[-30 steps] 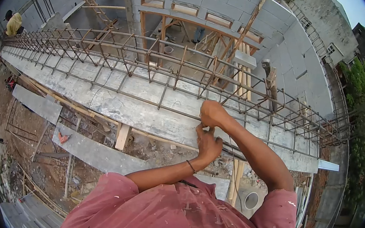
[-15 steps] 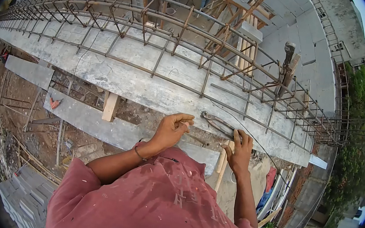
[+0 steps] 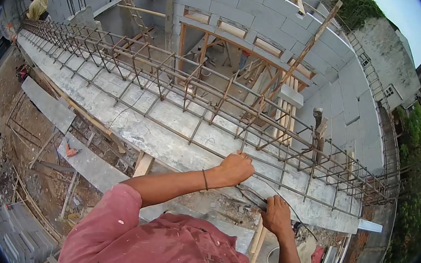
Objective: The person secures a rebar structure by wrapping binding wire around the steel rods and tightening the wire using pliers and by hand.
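Observation:
My left hand [image 3: 237,170] is closed, with its fingers at a crossing of the steel bars on the near side of the rebar cage [image 3: 208,109]. Whatever sits between its fingers is hidden. In my right hand [image 3: 278,215], closed round the handle end, is a pair of pincers [image 3: 252,195], lying over the near edge of the grey formwork board [image 3: 138,128]. The jaws point left, just below my left hand. A thin dark wire [image 3: 290,207] curves over the board edge beside my right hand.
The ground lies well below the board. Lower planks [image 3: 93,164] and a timber support [image 3: 143,165] stand on the near side. Beyond the cage are block walls [image 3: 265,13] and an upright wooden post [image 3: 320,131]. A person in yellow [image 3: 38,7] is at the far left.
My left hand has reached forward from the board edge to the bars. My right hand has closed more fully round the pincers' handles. The view has tilted up.

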`<act>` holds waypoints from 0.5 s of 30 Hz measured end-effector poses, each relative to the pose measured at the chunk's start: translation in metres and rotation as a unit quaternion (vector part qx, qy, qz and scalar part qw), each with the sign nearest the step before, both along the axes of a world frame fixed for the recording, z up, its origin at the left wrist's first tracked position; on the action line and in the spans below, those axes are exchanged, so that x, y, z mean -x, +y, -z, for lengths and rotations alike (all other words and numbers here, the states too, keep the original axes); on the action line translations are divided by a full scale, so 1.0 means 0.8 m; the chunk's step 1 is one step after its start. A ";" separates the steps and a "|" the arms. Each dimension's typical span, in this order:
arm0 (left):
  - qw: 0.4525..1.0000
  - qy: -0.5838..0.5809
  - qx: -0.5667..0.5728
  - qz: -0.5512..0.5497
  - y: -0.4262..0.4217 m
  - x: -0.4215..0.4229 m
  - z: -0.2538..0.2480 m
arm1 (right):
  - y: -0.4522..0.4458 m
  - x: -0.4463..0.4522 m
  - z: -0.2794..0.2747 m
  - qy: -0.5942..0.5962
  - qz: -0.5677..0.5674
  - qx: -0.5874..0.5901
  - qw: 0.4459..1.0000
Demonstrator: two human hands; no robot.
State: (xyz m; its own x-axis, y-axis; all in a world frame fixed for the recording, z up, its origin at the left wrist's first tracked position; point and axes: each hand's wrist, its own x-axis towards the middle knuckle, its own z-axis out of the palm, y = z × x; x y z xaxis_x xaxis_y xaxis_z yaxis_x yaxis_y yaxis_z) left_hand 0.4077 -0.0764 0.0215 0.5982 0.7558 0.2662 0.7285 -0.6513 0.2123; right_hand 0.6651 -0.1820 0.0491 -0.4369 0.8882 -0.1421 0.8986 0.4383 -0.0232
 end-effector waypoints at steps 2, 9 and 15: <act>0.997 0.048 0.028 0.044 0.005 -0.007 -0.010 | -0.014 0.002 -0.005 0.055 0.053 0.008 0.997; 0.992 0.070 0.006 0.102 0.024 -0.011 -0.013 | -0.061 -0.002 0.004 0.177 0.139 -0.004 0.974; 0.997 -0.049 0.062 0.016 0.052 0.006 -0.001 | -0.092 -0.021 0.050 0.339 0.182 -0.018 0.923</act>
